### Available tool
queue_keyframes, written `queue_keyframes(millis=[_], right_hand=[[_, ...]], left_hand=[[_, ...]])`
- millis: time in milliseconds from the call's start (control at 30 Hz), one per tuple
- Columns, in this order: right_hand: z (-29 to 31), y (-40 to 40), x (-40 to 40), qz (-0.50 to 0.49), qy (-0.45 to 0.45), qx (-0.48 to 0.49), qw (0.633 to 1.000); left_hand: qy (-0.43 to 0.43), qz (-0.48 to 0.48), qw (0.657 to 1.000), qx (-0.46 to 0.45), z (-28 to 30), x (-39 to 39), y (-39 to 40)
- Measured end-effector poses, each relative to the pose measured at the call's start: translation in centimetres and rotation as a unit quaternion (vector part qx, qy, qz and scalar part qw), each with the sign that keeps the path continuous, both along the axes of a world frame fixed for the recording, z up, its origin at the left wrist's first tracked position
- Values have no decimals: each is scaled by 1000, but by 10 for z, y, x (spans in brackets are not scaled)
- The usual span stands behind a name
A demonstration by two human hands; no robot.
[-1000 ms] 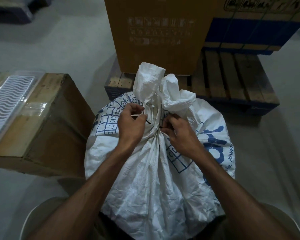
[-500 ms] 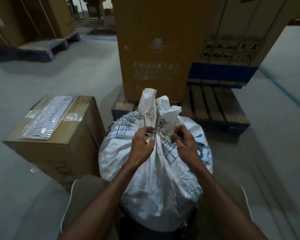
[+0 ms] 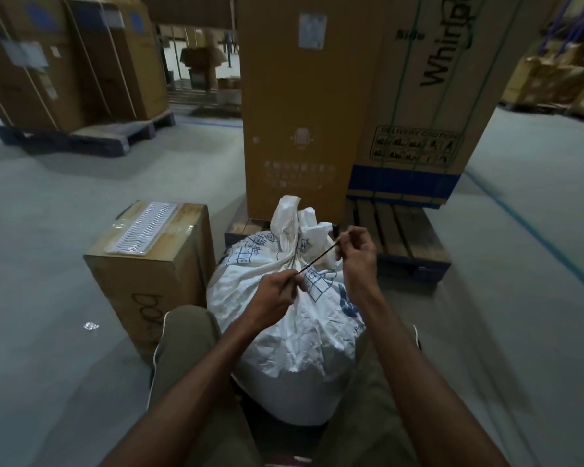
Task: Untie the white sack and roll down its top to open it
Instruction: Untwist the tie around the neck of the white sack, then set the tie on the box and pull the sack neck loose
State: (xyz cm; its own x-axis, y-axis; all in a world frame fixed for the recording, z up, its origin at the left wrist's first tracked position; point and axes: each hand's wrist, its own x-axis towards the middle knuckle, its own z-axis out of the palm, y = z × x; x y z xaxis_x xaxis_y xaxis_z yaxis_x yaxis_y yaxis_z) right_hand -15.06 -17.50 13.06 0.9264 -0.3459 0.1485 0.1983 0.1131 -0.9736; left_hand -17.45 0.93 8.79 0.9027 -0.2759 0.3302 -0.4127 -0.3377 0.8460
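The white sack [image 3: 294, 338] with blue print stands on the floor between my knees. Its top [image 3: 294, 219] is bunched into a gathered neck that sticks up. A thin dark tie [image 3: 317, 259] stretches taut across the neck between my hands. My left hand [image 3: 275, 294] pinches the tie's lower end in front of the neck. My right hand [image 3: 356, 252] pinches its upper end, raised to the right of the neck. Whether the tie still circles the neck is hard to tell.
A cardboard box [image 3: 149, 274] with a white plastic tray [image 3: 142, 227] on top stands close on the left. A tall carton [image 3: 304, 106] on a wooden pallet [image 3: 402, 227] rises right behind the sack. More cartons on a pallet [image 3: 81, 136] stand far left. Grey floor lies around.
My hands have come away from the sack's neck and pulled the dark tie taut between them, the right hand up and to the right. My view has lifted and widened.
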Motion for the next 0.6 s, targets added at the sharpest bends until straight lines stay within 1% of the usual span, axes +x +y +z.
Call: queue_keyframes(millis=[67, 167, 267, 400, 500, 600], right_hand=[[7, 1, 2, -4, 11, 9, 1000], [12, 24, 6, 4, 25, 10, 1000], [18, 55, 18, 27, 39, 37, 998], [17, 96, 45, 80, 50, 35, 995], [13, 134, 74, 102, 70, 54, 991], [3, 177, 110, 133, 107, 70, 983]], left_hand=[[15, 6, 1000, -10, 9, -11, 14], [43, 18, 999, -9, 17, -18, 36], [39, 69, 997, 23, 25, -16, 63], [37, 118, 990, 63, 33, -5, 105], [11, 174, 979, 106, 34, 13, 139], [21, 236, 965, 115, 29, 37, 176]])
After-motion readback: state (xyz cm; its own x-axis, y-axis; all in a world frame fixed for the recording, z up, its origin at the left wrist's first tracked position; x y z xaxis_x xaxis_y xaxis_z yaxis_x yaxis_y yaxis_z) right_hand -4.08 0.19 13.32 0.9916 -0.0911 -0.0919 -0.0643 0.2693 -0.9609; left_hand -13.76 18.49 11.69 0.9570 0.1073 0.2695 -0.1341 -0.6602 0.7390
